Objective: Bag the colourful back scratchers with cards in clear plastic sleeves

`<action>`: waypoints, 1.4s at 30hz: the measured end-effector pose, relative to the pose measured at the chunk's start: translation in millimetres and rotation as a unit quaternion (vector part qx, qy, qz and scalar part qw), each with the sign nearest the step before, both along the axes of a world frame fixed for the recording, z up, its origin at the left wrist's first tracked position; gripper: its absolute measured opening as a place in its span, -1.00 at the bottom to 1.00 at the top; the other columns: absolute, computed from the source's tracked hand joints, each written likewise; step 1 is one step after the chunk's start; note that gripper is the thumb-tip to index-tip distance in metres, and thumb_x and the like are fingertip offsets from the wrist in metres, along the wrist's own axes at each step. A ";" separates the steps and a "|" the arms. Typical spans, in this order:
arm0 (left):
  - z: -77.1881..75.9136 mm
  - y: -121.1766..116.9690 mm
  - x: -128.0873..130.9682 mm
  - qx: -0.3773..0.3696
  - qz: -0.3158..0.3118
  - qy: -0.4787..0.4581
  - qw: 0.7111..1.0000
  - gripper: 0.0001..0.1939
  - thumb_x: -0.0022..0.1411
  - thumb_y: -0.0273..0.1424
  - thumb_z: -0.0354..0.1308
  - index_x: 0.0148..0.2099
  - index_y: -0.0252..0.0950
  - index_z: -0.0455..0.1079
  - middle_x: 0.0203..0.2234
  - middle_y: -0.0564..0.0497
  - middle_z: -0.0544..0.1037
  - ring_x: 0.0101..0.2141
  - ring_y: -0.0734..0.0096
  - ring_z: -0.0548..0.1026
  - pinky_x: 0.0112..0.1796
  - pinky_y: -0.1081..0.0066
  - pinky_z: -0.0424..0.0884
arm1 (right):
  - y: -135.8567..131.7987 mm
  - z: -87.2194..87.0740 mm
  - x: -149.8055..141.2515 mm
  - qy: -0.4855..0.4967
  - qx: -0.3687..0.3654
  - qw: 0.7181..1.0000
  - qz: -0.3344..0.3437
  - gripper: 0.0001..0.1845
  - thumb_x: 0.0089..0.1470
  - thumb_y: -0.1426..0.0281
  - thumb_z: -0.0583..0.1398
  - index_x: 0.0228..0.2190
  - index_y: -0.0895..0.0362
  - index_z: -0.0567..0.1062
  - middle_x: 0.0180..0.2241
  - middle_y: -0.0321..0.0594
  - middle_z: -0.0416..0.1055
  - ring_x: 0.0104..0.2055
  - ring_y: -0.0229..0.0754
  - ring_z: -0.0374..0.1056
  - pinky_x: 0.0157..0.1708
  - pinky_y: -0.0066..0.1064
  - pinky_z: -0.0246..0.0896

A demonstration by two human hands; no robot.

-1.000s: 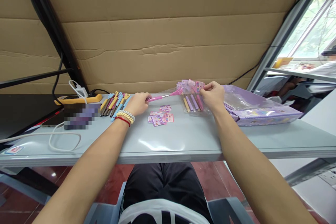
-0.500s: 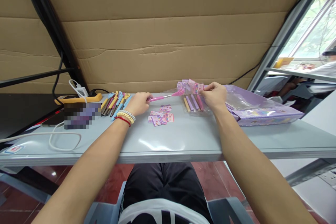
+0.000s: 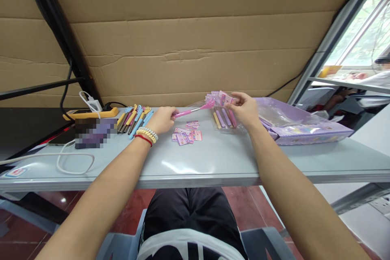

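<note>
My left hand [image 3: 164,120] is closed on the handle end of a pink back scratcher [image 3: 190,112], whose claw head points right. That head lies in front of several purple-and-pink cards [image 3: 217,96] at the top of a clear plastic bag. Inside the bag [image 3: 224,118] are yellow, purple and pink handles. My right hand [image 3: 245,109] is at the right side of the cards, thumb and forefinger apart around a card edge. Below the pink back scratcher, small pink-and-purple cards [image 3: 186,136] lie loose on the table.
Several yellow, blue and dark pink back scratchers [image 3: 134,120] lie left of my left hand. A yellow power strip [image 3: 112,112], a white cable [image 3: 73,174] and a blurred item are farther left. At right sits an open purple box [image 3: 310,134] with clear plastic. Cardboard [image 3: 195,65] lines the back.
My right thumb and forefinger have parted at the card edge and shifted slightly left. The pink back scratcher stays in my left hand, almost in the same place.
</note>
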State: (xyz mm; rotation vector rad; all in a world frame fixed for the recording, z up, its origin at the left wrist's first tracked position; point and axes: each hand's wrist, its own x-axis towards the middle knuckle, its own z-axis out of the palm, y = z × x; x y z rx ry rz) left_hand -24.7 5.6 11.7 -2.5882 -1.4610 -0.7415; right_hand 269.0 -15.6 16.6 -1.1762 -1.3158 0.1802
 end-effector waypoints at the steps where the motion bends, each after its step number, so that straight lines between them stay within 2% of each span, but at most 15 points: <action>1: 0.2 0.1 -0.4 0.002 0.000 -0.003 1.000 -0.66 0.12 -0.56 0.01 -0.11 -0.27 0.49 -0.21 -0.06 0.59 -0.16 0.23 0.51 -0.12 0.34 0.38 | 0.6 -0.6 -0.3 -0.002 0.004 1.000 0.024 -0.57 -0.28 0.36 0.28 -0.26 0.21 0.51 -0.47 -0.25 0.47 -0.42 -0.17 0.37 -0.33 -0.29 0.30; 5: 1.3 -0.4 -1.6 0.001 0.007 -0.008 1.000 -0.66 0.11 -0.56 0.00 -0.11 -0.28 0.48 -0.22 -0.05 0.59 -0.17 0.24 0.51 -0.12 0.34 0.38 | 3.4 -3.2 -0.2 -0.008 0.013 0.997 0.078 -0.64 -0.16 0.38 0.20 -0.24 0.21 0.55 -0.26 -0.13 0.53 -0.23 -0.12 0.44 -0.16 -0.25 0.32; 10: 1.4 -0.8 -1.1 -0.002 0.005 0.003 1.000 -0.66 0.12 -0.56 0.00 -0.10 -0.28 0.48 -0.21 -0.06 0.59 -0.17 0.24 0.51 -0.12 0.33 0.38 | 4.3 -3.6 -0.2 -0.027 0.020 0.999 0.020 -0.62 -0.11 0.42 0.15 -0.20 0.22 0.55 -0.23 -0.10 0.53 -0.30 -0.13 0.44 -0.21 -0.24 0.34; 14: 1.0 -0.9 -0.7 -0.004 0.000 0.006 1.000 -0.65 0.11 -0.56 -0.01 -0.09 -0.28 0.48 -0.21 -0.07 0.59 -0.17 0.22 0.50 -0.12 0.32 0.38 | 1.8 -1.9 -1.6 -0.023 0.006 1.000 0.002 -0.57 -0.15 0.48 0.15 -0.17 0.24 0.54 -0.32 -0.11 0.54 -0.34 -0.14 0.43 -0.24 -0.28 0.34; 19: 0.2 -0.8 -0.6 -0.009 -0.008 0.008 1.000 -0.65 0.10 -0.57 -0.01 -0.12 -0.29 0.49 -0.23 -0.08 0.59 -0.19 0.21 0.50 -0.16 0.31 0.38 | -0.5 -0.9 -2.2 -0.043 0.000 0.999 -0.020 -0.55 -0.17 0.42 0.20 -0.15 0.26 0.53 -0.43 -0.16 0.53 -0.40 -0.16 0.39 -0.26 -0.27 0.31; 27: -1.6 -1.0 1.3 -0.007 -0.026 0.007 1.000 -0.65 0.09 -0.54 -0.02 -0.14 -0.30 0.50 -0.26 -0.10 0.58 -0.22 0.18 0.50 -0.19 0.30 0.36 | -4.6 1.7 -4.8 -0.032 -0.007 0.998 -0.056 -0.78 -0.19 0.39 0.22 -0.43 0.24 0.55 -0.49 -0.16 0.50 -0.44 -0.16 0.39 -0.36 -0.33 0.27; 33: -0.2 -3.6 3.9 -0.009 -0.046 -0.007 0.999 -0.65 0.06 -0.57 -0.03 -0.16 -0.31 0.50 -0.27 -0.09 0.59 -0.22 0.20 0.49 -0.22 0.33 0.35 | -2.0 1.6 -4.0 -0.001 0.009 0.996 -0.093 -0.77 -0.23 0.35 0.24 -0.44 0.22 0.53 -0.47 -0.16 0.49 -0.42 -0.16 0.39 -0.35 -0.33 0.28; 36: 0.8 -4.3 4.6 -0.014 -0.048 -0.016 0.999 -0.67 0.06 -0.57 -0.01 -0.18 -0.31 0.50 -0.28 -0.08 0.59 -0.24 0.22 0.49 -0.24 0.35 0.34 | 0.5 -0.5 -3.6 -0.005 0.032 0.997 -0.073 -0.67 -0.25 0.31 0.28 -0.37 0.23 0.52 -0.39 -0.14 0.50 -0.38 -0.16 0.38 -0.32 -0.32 0.28; 39: 0.9 -4.3 4.7 -0.015 -0.049 -0.018 0.999 -0.67 0.05 -0.58 -0.02 -0.20 -0.31 0.50 -0.31 -0.07 0.59 -0.26 0.24 0.49 -0.26 0.36 0.33 | 2.1 -2.6 -3.7 0.009 0.037 0.999 -0.017 -0.58 -0.24 0.25 0.28 -0.30 0.24 0.50 -0.33 -0.11 0.50 -0.34 -0.16 0.37 -0.29 -0.31 0.29; 42: 0.2 -4.2 4.3 -0.020 -0.056 -0.023 0.998 -0.66 0.05 -0.58 -0.03 -0.19 -0.30 0.50 -0.30 -0.06 0.59 -0.27 0.26 0.49 -0.25 0.36 0.33 | 1.9 -2.9 -4.1 0.022 0.011 0.999 0.028 -0.63 -0.19 0.21 0.24 -0.35 0.23 0.50 -0.37 -0.13 0.49 -0.36 -0.16 0.36 -0.31 -0.32 0.27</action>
